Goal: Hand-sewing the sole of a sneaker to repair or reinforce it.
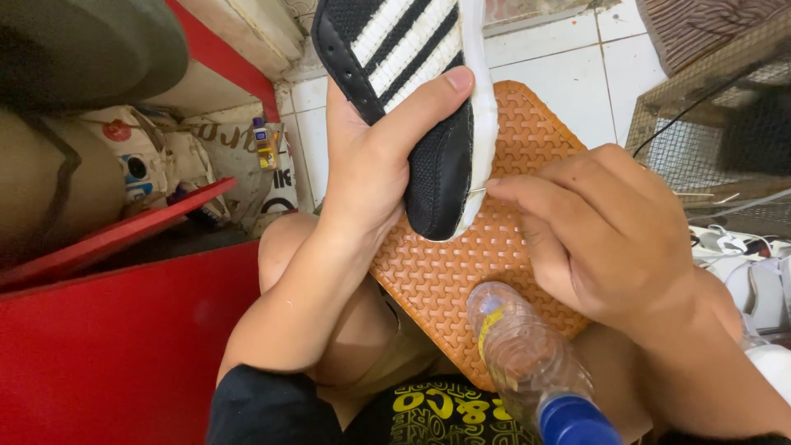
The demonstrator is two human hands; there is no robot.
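My left hand [371, 161] grips a black shoe [428, 99] with white stripes and a white sole edge, thumb pressed across its upper. My right hand [601, 231] pinches a thin needle [478, 190] at the shoe's white sole edge near the toe. Under both lies an orange textured rubber sole sheet [445, 272] resting on my knees. A clear plastic bottle [527, 363] with a blue cap lies against my lap, just below my right hand.
A red box or shelf [124, 346] stands at the left with bags and a small glue bottle [264, 144] behind it. White tiled floor [560, 58] lies ahead. A wire mesh cage [717, 140] and white shoes [750, 272] sit at the right.
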